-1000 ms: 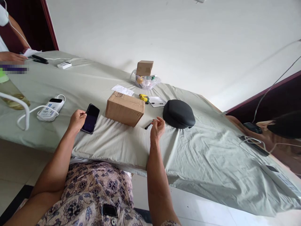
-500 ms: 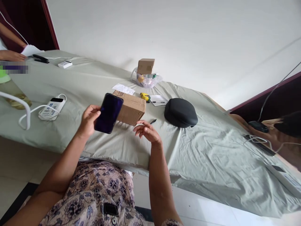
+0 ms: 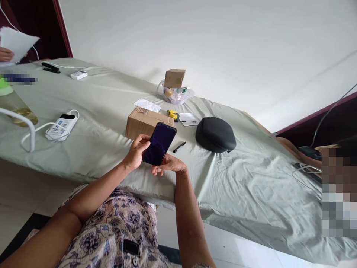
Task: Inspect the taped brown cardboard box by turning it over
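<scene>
A black phone (image 3: 159, 143) with a dark screen is held up above the near edge of the table (image 3: 111, 100). My left hand (image 3: 137, 150) grips its left side, fingers curled round it. My right hand (image 3: 169, 165) cups the phone's lower end from below. Just behind the phone sits a brown cardboard box (image 3: 141, 123). A black pen (image 3: 179, 147) lies on the cloth to the right of my hands.
A black rounded case (image 3: 215, 134) lies right of the pen. A white power bank (image 3: 61, 125) with cable rests at the left. Further back are a small box (image 3: 174, 78) on a plastic bag, a yellow tool (image 3: 172, 115) and papers. Another person's hand (image 3: 5, 54) holds paper far left.
My left hand lifted the phone off the table and carried it to the right. My right hand left the pen and came under the phone. The far person raised the paper.
</scene>
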Action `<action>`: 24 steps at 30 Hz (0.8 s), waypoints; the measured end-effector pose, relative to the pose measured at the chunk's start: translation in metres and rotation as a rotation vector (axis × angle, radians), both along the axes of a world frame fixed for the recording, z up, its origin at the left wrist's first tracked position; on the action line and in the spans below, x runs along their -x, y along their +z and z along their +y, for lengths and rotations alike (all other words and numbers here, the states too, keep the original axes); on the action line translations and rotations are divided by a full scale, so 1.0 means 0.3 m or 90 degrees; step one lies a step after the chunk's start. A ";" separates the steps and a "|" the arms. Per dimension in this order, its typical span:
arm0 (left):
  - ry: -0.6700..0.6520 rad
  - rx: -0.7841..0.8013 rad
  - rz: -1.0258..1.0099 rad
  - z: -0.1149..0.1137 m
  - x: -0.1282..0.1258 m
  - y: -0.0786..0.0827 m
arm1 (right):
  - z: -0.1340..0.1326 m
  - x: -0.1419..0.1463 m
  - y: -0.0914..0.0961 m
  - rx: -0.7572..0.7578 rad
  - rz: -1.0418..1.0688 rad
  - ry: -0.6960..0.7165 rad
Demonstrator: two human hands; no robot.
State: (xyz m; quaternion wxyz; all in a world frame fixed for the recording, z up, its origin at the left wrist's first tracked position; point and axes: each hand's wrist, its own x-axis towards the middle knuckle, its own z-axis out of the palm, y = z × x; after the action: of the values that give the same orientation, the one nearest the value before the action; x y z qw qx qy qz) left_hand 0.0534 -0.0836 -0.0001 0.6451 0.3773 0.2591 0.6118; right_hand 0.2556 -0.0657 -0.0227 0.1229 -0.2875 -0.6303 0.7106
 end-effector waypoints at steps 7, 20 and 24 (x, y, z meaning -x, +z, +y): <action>-0.009 -0.002 0.010 -0.002 -0.010 0.005 | 0.005 -0.008 -0.003 -0.010 0.003 0.007; 0.372 -0.011 0.112 0.139 0.361 0.048 | 0.030 -0.018 -0.021 -0.108 0.114 -0.228; 0.526 0.102 0.215 0.188 0.522 0.004 | 0.046 -0.008 -0.024 -0.188 0.204 -0.444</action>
State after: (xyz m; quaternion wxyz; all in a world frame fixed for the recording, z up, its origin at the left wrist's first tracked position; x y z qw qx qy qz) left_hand -0.1032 -0.0271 0.0011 0.3225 0.2856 0.5363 0.7258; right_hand 0.2580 -0.0519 -0.0300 0.4929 -0.3487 -0.5635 0.5638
